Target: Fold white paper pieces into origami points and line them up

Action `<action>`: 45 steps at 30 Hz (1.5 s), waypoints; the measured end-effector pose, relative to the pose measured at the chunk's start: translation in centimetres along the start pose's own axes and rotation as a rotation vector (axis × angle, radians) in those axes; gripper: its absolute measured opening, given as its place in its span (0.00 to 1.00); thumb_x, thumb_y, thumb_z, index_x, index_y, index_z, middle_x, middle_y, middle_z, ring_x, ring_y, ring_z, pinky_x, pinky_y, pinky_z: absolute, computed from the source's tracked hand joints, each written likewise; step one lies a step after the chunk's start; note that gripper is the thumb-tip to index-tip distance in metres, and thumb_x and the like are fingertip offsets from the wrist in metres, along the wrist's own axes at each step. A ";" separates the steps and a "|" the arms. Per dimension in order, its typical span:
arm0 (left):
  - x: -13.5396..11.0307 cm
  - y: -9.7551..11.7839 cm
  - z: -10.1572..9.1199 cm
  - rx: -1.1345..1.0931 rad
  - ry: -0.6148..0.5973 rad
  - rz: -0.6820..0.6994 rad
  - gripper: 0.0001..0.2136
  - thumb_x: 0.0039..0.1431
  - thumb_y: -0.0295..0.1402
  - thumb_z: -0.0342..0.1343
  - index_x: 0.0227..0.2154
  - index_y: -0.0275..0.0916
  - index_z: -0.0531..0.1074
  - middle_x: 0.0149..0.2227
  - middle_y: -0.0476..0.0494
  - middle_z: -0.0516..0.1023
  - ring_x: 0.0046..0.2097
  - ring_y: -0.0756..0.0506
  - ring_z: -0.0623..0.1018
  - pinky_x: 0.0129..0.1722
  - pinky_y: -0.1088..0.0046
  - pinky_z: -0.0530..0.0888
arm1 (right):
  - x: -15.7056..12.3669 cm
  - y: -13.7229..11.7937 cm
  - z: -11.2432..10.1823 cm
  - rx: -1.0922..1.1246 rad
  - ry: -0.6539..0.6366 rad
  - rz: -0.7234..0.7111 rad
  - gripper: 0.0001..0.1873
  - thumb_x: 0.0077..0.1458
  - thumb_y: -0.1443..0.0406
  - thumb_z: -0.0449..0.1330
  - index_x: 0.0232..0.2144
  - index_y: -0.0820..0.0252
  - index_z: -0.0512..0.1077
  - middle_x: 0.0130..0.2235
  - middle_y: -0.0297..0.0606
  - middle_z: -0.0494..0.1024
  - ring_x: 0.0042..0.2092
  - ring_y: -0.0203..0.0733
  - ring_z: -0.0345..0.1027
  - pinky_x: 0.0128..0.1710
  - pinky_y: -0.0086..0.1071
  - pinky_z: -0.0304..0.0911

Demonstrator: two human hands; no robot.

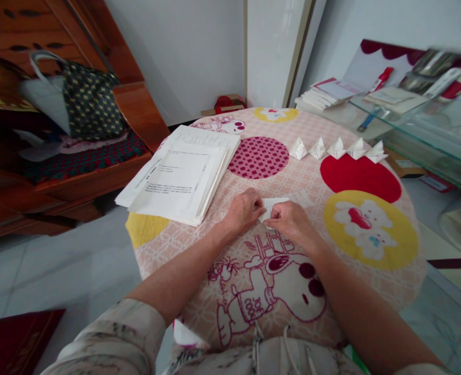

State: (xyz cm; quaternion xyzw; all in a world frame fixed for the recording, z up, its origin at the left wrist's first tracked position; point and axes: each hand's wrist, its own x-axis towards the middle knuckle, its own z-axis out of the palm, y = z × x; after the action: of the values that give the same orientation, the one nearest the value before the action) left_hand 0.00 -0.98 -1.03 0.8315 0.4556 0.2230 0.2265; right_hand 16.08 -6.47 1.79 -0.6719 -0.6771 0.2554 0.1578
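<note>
Between my two hands a small folded sheet of white paper point(274, 202) lies at the middle of the round table. My left hand point(246, 211) is closed on its left edge, with bent fingers. The fingers of my right hand point(288, 219) are curled onto the paper's lower right part, and they hide some of it. Farther back on the right, several folded paper boats point(336, 149) stand in a row. A stack of printed sheets point(183, 177) rests left of my hands.
A patterned cloth point(277, 190) covers the table. Along the right side is a glass shelf point(418, 125) with papers, bottles and metal containers. A wooden bench point(136, 112) with a dotted bag point(91, 99) stands at the left. A white wall panel point(273, 52) rises behind.
</note>
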 end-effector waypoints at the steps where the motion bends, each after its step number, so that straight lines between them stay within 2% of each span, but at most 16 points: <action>1: 0.0 0.0 0.0 -0.002 0.002 0.001 0.06 0.54 0.24 0.63 0.26 0.36 0.72 0.32 0.48 0.72 0.36 0.47 0.74 0.38 0.70 0.70 | -0.1 0.0 0.1 -0.001 0.011 0.000 0.09 0.49 0.67 0.70 0.21 0.61 0.75 0.22 0.33 0.74 0.26 0.35 0.63 0.29 0.31 0.52; 6: 0.0 0.0 0.0 -0.025 0.004 -0.001 0.06 0.54 0.23 0.62 0.25 0.36 0.72 0.31 0.48 0.72 0.36 0.48 0.74 0.38 0.71 0.70 | -0.5 -0.1 0.6 -0.051 0.054 -0.033 0.02 0.52 0.67 0.69 0.31 0.60 0.79 0.27 0.36 0.79 0.28 0.37 0.67 0.29 0.31 0.53; 10: 0.1 0.0 0.0 -0.023 0.001 -0.010 0.06 0.54 0.25 0.63 0.25 0.36 0.73 0.31 0.47 0.73 0.36 0.48 0.74 0.38 0.71 0.71 | -0.9 0.0 0.9 -0.170 0.063 -0.107 0.11 0.56 0.65 0.67 0.42 0.58 0.82 0.32 0.41 0.83 0.33 0.42 0.73 0.32 0.32 0.56; 15: 0.3 0.1 -0.3 -0.013 -0.019 -0.034 0.05 0.53 0.25 0.64 0.25 0.36 0.74 0.32 0.46 0.74 0.37 0.47 0.74 0.39 0.71 0.71 | -1.2 0.0 0.7 -0.316 0.014 -0.159 0.10 0.60 0.63 0.64 0.41 0.58 0.83 0.34 0.46 0.84 0.37 0.47 0.76 0.34 0.34 0.58; 22: 0.4 0.4 -0.5 -0.024 -0.029 -0.062 0.05 0.52 0.25 0.64 0.24 0.36 0.74 0.31 0.47 0.74 0.35 0.48 0.73 0.38 0.71 0.71 | -1.2 -0.3 0.4 -0.324 -0.017 -0.133 0.11 0.60 0.62 0.64 0.43 0.58 0.83 0.35 0.46 0.84 0.37 0.48 0.76 0.33 0.34 0.57; 28: 0.5 0.1 -0.4 -0.050 -0.002 -0.046 0.06 0.51 0.24 0.65 0.24 0.36 0.73 0.30 0.48 0.74 0.34 0.48 0.73 0.37 0.71 0.71 | -1.1 -0.3 0.2 -0.303 -0.026 -0.144 0.08 0.60 0.63 0.64 0.36 0.57 0.84 0.32 0.43 0.83 0.34 0.45 0.74 0.31 0.33 0.55; 35: 0.7 -0.2 -0.4 -0.102 0.003 -0.030 0.07 0.50 0.23 0.66 0.24 0.35 0.73 0.29 0.49 0.72 0.32 0.50 0.71 0.36 0.73 0.69 | -1.0 0.1 0.5 -0.264 0.000 -0.147 0.12 0.60 0.63 0.64 0.45 0.57 0.83 0.37 0.46 0.85 0.37 0.47 0.76 0.35 0.34 0.60; 41: 1.0 -0.3 -0.3 -0.107 -0.001 -0.013 0.07 0.52 0.23 0.65 0.23 0.35 0.72 0.29 0.49 0.72 0.32 0.50 0.71 0.35 0.73 0.69 | -1.0 0.2 0.5 -0.275 -0.010 -0.162 0.12 0.60 0.63 0.64 0.45 0.58 0.83 0.38 0.48 0.85 0.38 0.49 0.77 0.35 0.35 0.61; 45: 0.9 -0.9 -0.3 -0.095 0.012 0.020 0.05 0.53 0.23 0.62 0.27 0.36 0.72 0.32 0.48 0.74 0.34 0.49 0.73 0.37 0.72 0.72 | -0.8 0.5 0.5 -0.219 0.001 -0.167 0.14 0.59 0.64 0.65 0.47 0.59 0.82 0.39 0.48 0.85 0.39 0.48 0.77 0.37 0.35 0.62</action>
State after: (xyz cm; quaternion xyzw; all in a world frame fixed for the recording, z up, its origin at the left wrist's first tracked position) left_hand -0.31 0.28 -1.21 0.8231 0.4375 0.2514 0.2607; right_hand 16.24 -7.37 1.21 -0.6264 -0.7545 0.1656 0.1047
